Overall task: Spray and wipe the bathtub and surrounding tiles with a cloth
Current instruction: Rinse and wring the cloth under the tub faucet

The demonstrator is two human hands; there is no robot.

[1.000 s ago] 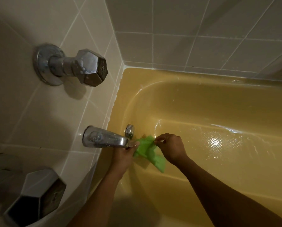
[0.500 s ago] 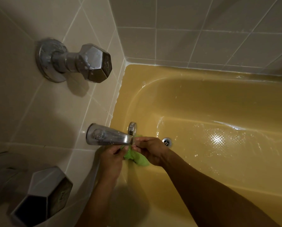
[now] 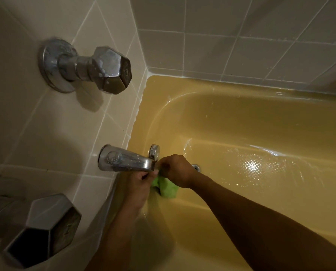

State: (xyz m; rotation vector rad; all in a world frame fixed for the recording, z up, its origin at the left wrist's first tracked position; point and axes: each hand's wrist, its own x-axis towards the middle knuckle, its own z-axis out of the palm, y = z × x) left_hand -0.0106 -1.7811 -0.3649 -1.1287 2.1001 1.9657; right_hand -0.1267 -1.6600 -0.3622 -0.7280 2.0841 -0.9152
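Head view: we see both hands meeting just under the tip of the chrome spout (image 3: 124, 160). The right hand (image 3: 176, 171) has its fingers curled, knuckles up, and grips the green cloth (image 3: 166, 189), which bunches out below its palm. The left hand (image 3: 139, 184) sits just beside it, touching it, with fingers curled round the cloth's near edge right beneath the spout's mouth. The cloth hangs between and below the two hands, against the inner end wall of the yellow bathtub (image 3: 241, 130).

Just above the right hand's knuckles sits a small round chrome knob (image 3: 154, 151) on the tub wall. Just past the right wrist, the drain (image 3: 196, 167) peeks out on the wet, shiny tub floor. Well above the left hand, a faceted chrome handle (image 3: 108, 70) sticks out of the beige wall tiles (image 3: 46, 124); a second such handle (image 3: 46, 227) lies below and to that hand's left. Grey tiles (image 3: 241, 45) line the wall far beyond both hands.
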